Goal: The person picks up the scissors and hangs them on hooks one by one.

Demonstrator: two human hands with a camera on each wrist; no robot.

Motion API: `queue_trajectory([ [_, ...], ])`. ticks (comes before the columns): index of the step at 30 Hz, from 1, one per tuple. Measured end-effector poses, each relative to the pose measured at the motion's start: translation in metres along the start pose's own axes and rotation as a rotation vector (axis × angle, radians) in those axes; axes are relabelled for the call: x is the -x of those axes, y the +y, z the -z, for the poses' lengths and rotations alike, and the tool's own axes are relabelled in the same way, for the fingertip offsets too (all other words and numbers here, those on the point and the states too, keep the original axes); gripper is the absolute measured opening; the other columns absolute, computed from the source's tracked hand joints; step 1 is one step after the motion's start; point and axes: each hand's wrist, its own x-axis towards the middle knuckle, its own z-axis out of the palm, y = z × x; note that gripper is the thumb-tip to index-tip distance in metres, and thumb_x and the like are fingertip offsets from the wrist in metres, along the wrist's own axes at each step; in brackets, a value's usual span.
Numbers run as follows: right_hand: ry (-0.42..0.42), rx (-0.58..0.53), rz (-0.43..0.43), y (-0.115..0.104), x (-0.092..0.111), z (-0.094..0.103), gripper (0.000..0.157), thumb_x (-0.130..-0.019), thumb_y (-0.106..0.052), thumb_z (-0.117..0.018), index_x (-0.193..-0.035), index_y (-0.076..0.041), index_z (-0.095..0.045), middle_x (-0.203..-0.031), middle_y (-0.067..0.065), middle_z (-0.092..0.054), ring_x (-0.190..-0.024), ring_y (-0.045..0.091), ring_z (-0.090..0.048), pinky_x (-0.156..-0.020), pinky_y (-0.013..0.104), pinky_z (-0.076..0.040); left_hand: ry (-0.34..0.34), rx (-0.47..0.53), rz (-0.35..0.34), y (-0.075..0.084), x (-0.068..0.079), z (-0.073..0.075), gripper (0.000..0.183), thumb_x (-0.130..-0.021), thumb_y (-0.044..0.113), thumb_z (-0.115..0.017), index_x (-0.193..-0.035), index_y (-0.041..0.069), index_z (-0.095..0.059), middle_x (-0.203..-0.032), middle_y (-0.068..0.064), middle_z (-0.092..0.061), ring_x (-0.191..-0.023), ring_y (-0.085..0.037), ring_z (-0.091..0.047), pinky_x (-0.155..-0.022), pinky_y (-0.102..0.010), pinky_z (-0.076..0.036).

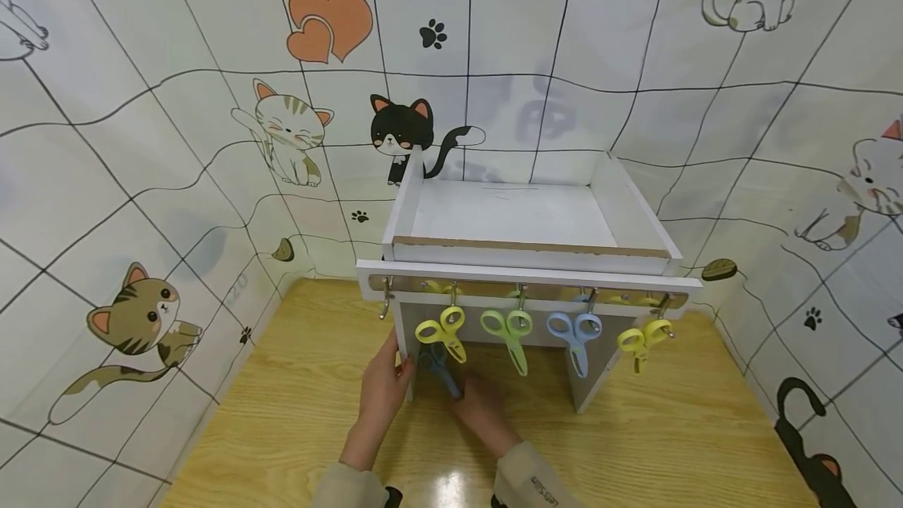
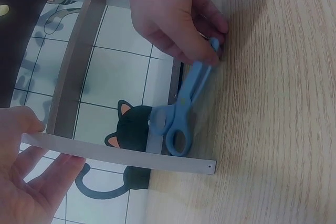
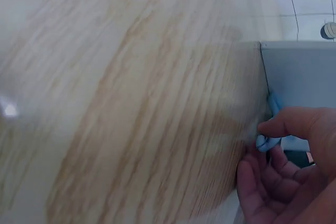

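My right hand (image 1: 483, 408) pinches a pair of blue scissors (image 2: 181, 103) by the blade end, low under a white rack (image 1: 529, 281). The scissors' handle loops point toward the rack's left side panel (image 1: 404, 335). My left hand (image 1: 381, 384) holds that panel's edge, thumb on one side and fingers on the other, as the left wrist view shows. From hooks on the rack's front hang yellow scissors (image 1: 446, 329), green scissors (image 1: 511, 332), lighter blue scissors (image 1: 577, 332) and more yellow scissors (image 1: 642, 339). In the right wrist view, the fingers mostly hide the blue scissors.
The leftmost hook (image 1: 386, 300) on the front bar holds nothing. A shallow white tray top (image 1: 508, 214) crowns the rack. Beneath it lies a wood-grain table (image 1: 282, 414), and a cat-patterned wall covering (image 1: 536, 30) surrounds the back and sides.
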Motion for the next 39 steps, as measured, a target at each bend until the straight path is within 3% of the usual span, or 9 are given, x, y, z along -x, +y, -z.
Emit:
queue_trajectory([
  [7,-0.027,-0.248,0.009,0.015,0.001,0.014,0.02,-0.071,-0.003,-0.075,-0.089,-0.001,-0.067,-0.082,0.01,-0.069,-0.07,0.016,-0.06,-0.056,0.024,-0.048,0.01,-0.004,-0.01,0.001,-0.001,0.0,0.058,-0.09,0.004,-0.063,-0.145,0.016,-0.048,-0.127,-0.016,-0.067,-0.118,-0.035,-0.065,-0.081,-0.039,-0.064],
  [12,-0.149,-0.601,-0.039,0.025,0.007,0.027,0.023,-0.08,0.003,-0.07,-0.101,0.011,-0.067,-0.086,0.022,-0.072,-0.071,0.016,-0.066,-0.059,0.022,-0.054,0.002,0.001,-0.016,0.002,-0.001,-0.001,0.057,-0.09,0.003,-0.063,-0.144,0.016,-0.049,-0.125,-0.015,-0.068,-0.117,-0.035,-0.065,-0.081,-0.039,-0.064],
  [16,-0.186,-0.807,-0.098,0.031,0.013,0.038,0.025,-0.083,0.007,-0.066,-0.103,0.022,-0.062,-0.087,0.027,-0.071,-0.073,0.017,-0.07,-0.064,0.022,-0.059,0.0,-0.004,-0.017,0.002,0.0,-0.002,0.058,-0.091,0.003,-0.064,-0.145,0.017,-0.048,-0.124,-0.015,-0.069,-0.116,-0.034,-0.065,-0.081,-0.039,-0.064],
  [24,-0.258,-0.936,-0.069,0.039,0.023,0.061,0.034,-0.09,0.008,-0.061,-0.115,0.029,-0.051,-0.097,0.026,-0.071,-0.08,0.009,-0.07,-0.079,0.025,-0.062,-0.013,-0.005,-0.01,0.001,0.001,-0.002,0.066,-0.094,0.005,-0.064,-0.154,0.017,-0.039,-0.131,-0.017,-0.065,-0.119,-0.036,-0.063,-0.084,-0.039,-0.064],
  [31,-0.256,-0.938,-0.009,0.032,0.037,0.086,0.037,-0.092,0.003,-0.062,-0.119,0.027,-0.053,-0.105,0.036,-0.067,-0.085,0.006,-0.071,-0.082,0.022,-0.062,-0.009,-0.002,-0.009,0.002,0.001,-0.001,0.065,-0.093,0.006,-0.065,-0.153,0.016,-0.04,-0.129,-0.017,-0.066,-0.118,-0.035,-0.064,-0.083,-0.038,-0.064],
  [34,-0.257,-0.945,0.009,0.029,0.041,0.093,0.036,-0.093,0.001,-0.063,-0.118,0.025,-0.054,-0.103,0.026,-0.072,-0.085,0.006,-0.071,-0.081,0.021,-0.062,-0.001,0.004,-0.008,0.001,0.001,-0.001,0.064,-0.092,0.005,-0.065,-0.151,0.015,-0.043,-0.128,-0.017,-0.067,-0.118,-0.034,-0.064,-0.083,-0.038,-0.064],
  [39,-0.3,-0.987,0.082,0.022,0.045,0.1,0.039,-0.093,-0.002,-0.065,-0.116,0.026,-0.054,-0.095,-0.003,-0.075,-0.083,0.003,-0.071,-0.082,0.023,-0.062,0.011,-0.001,-0.023,0.001,0.001,0.0,0.062,-0.091,0.003,-0.065,-0.149,0.014,-0.045,-0.126,-0.017,-0.068,-0.116,-0.034,-0.065,-0.082,-0.037,-0.064],
])
